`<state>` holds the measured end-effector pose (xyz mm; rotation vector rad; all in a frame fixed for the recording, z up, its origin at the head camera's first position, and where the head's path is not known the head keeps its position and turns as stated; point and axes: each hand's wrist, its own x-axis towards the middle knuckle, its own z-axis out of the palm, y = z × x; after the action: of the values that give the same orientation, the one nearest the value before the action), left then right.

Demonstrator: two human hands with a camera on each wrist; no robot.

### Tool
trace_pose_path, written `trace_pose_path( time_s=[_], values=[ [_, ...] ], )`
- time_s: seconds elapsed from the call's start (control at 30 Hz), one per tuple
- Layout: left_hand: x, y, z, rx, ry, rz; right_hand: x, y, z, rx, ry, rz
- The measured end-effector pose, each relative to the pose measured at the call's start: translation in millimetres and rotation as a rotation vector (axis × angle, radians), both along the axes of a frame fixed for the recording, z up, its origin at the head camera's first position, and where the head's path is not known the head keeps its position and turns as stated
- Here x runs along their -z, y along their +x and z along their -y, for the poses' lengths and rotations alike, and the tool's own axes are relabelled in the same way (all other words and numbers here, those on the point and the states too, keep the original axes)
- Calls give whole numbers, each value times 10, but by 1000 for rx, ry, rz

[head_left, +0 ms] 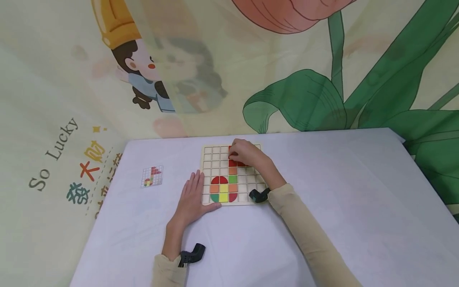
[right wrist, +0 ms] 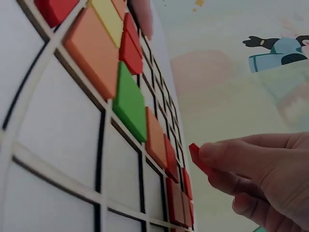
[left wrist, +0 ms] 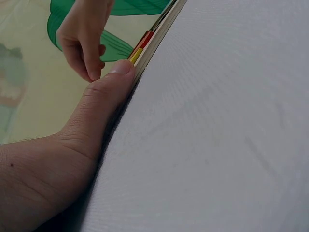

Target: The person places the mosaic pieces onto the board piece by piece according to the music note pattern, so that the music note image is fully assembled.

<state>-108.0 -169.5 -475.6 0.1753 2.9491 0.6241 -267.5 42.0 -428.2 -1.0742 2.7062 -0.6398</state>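
A wooden grid board (head_left: 208, 164) lies on the table, partly filled with flat coloured tiles. My right hand (head_left: 247, 153) is over its far part; in the right wrist view the thumb and fingers pinch a small red tile (right wrist: 198, 158) above the grid. Below that hand runs a column with a red tile (head_left: 233, 163), an orange tile (head_left: 233, 170) and a green tile (head_left: 233, 179). Nearer stand rounded red tiles (head_left: 216, 180) and yellow tiles (head_left: 224, 197). My left hand (head_left: 190, 201) lies along the board's left edge, fingers straight, thumb at the near-left corner.
A small printed card (head_left: 152, 176) with a coloured grid pattern lies on the white tablecloth (head_left: 340, 199), left of the board. A patterned curtain (head_left: 215, 71) hangs behind the table. Each wrist wears a black camera.
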Motion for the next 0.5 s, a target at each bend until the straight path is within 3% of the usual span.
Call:
trace_pose_path(
  time_s=[0.2,0.5],
  values=[
    [-5,-7,-8,4,-6,0,61,1,45,41,47,-54],
    [3,7,-13,-5,-8,7,129,16,63,8,16,-103]
  ],
)
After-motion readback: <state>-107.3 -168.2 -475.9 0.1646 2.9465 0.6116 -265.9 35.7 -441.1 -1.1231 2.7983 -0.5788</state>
